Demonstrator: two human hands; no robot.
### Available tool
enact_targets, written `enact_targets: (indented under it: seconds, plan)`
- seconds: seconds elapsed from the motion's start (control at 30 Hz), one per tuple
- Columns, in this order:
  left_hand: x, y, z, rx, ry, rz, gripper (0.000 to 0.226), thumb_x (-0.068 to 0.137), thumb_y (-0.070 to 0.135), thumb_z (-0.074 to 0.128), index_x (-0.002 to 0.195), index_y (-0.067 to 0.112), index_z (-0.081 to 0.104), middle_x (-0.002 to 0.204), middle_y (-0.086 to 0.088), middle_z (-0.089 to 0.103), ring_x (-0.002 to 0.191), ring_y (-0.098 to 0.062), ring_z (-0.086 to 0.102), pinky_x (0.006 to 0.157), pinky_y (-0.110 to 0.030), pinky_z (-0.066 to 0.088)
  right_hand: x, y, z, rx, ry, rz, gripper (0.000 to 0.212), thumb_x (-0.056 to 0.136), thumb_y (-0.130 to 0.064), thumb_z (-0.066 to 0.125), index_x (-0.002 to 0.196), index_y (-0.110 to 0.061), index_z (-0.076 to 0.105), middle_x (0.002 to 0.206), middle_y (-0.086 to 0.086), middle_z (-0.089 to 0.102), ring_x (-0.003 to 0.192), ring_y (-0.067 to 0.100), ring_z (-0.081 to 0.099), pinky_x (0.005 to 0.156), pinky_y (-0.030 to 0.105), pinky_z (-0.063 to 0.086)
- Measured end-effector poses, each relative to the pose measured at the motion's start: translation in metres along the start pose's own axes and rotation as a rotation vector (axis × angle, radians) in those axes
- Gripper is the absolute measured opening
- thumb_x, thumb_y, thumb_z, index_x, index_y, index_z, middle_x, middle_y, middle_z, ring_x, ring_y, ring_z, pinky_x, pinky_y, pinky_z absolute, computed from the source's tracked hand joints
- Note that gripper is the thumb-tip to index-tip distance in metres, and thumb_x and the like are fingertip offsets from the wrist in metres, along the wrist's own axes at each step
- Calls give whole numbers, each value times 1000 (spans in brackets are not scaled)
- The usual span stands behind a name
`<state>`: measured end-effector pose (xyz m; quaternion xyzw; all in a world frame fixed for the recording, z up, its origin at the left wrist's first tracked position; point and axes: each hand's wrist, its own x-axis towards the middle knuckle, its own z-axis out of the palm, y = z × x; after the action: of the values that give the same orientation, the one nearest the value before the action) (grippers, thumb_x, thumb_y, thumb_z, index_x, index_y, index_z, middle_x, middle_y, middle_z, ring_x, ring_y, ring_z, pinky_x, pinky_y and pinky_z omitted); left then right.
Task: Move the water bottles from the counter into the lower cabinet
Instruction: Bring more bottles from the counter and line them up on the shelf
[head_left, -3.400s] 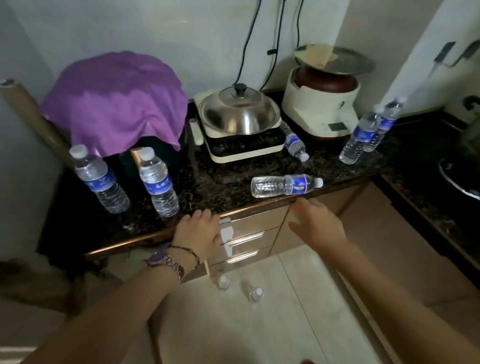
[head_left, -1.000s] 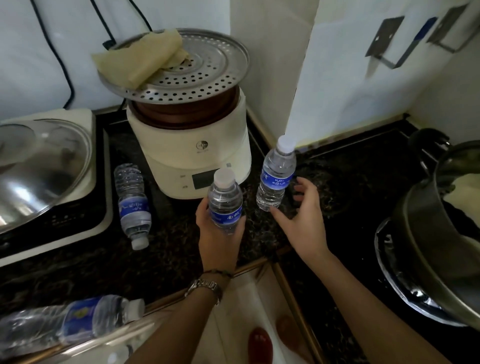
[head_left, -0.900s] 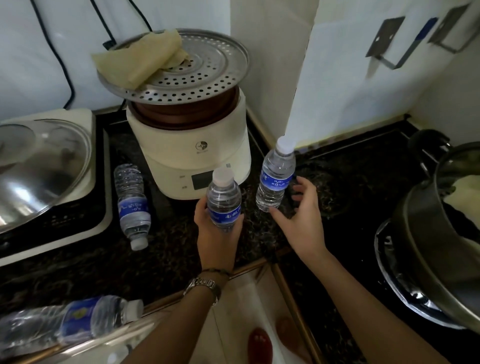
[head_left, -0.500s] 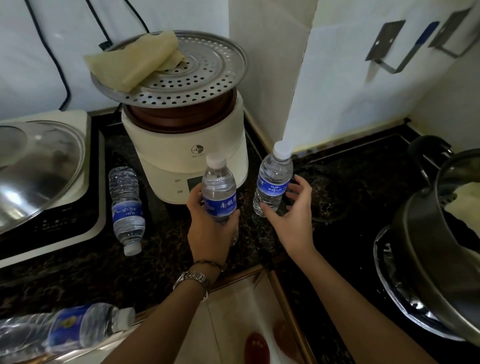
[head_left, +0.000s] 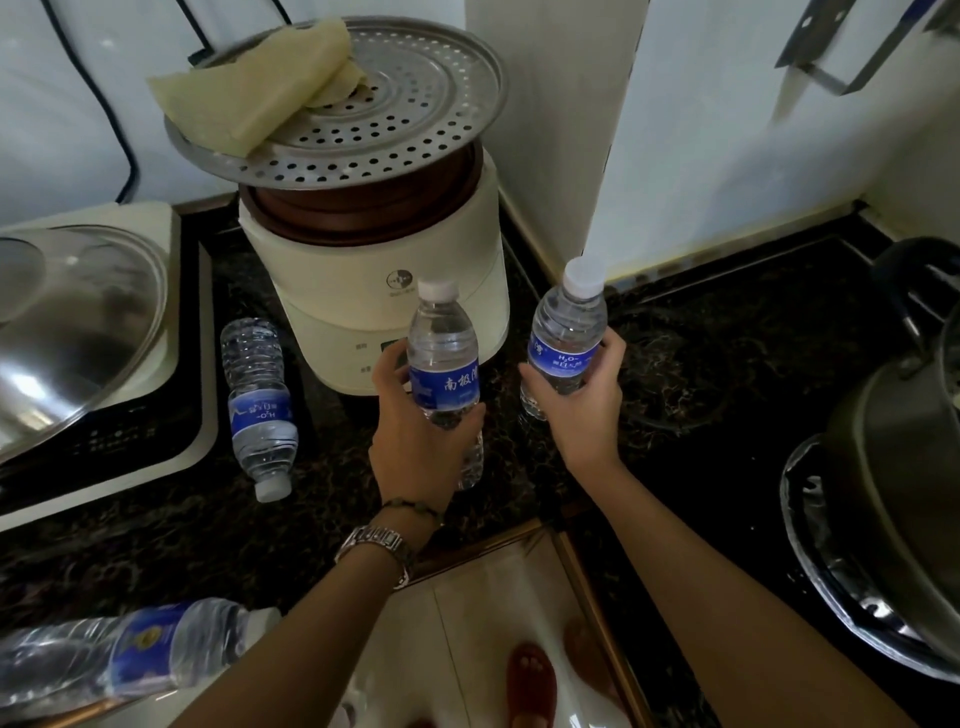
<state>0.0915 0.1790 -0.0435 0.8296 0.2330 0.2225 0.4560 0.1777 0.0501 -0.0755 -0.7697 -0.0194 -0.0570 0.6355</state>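
Note:
My left hand (head_left: 415, 441) grips an upright water bottle with a blue label (head_left: 442, 358), lifted a little above the dark counter (head_left: 701, 374). My right hand (head_left: 584, 410) has its fingers curled round a second upright bottle (head_left: 569, 332) in the counter's corner. A third bottle (head_left: 258, 405) lies on its side left of the cream cooker, cap toward me. Another bottle (head_left: 124, 654) lies along the counter's front edge at the lower left. The lower cabinet is out of view.
A cream cooker (head_left: 374, 291) topped by a perforated steel tray (head_left: 358, 104) stands just behind the held bottles. An induction hob with a steel lid (head_left: 67, 322) is at the left. A large steel pot (head_left: 893, 483) sits at the right. Floor tiles (head_left: 483, 613) show below.
Since the earliest frame the view moved to the counter's right corner. My left hand raised its bottle slightly, and my right hand's fingers closed round the second bottle.

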Motion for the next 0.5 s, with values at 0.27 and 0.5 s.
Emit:
enact_targets:
  seconds: [0.27, 0.5]
  plan:
    - [2, -2, -8, -4, 2, -16, 89, 65, 24, 83, 133, 27, 25, 125, 1, 51, 94, -8, 55, 77, -26, 46, 1, -1, -4, -11, 9, -32, 71, 69, -16, 83, 127, -14, 42, 119, -1, 61, 106, 4, 60, 85, 8, 46]
    - [-4, 5, -24, -57, -17, 2, 89, 63, 25, 83, 130, 32, 26, 116, 8, 50, 83, 7, 54, 71, -17, 46, -19, -18, -15, -46, 16, 13, 74, 68, -25, 84, 127, -23, 41, 108, -19, 60, 99, 0, 63, 86, 21, 50]
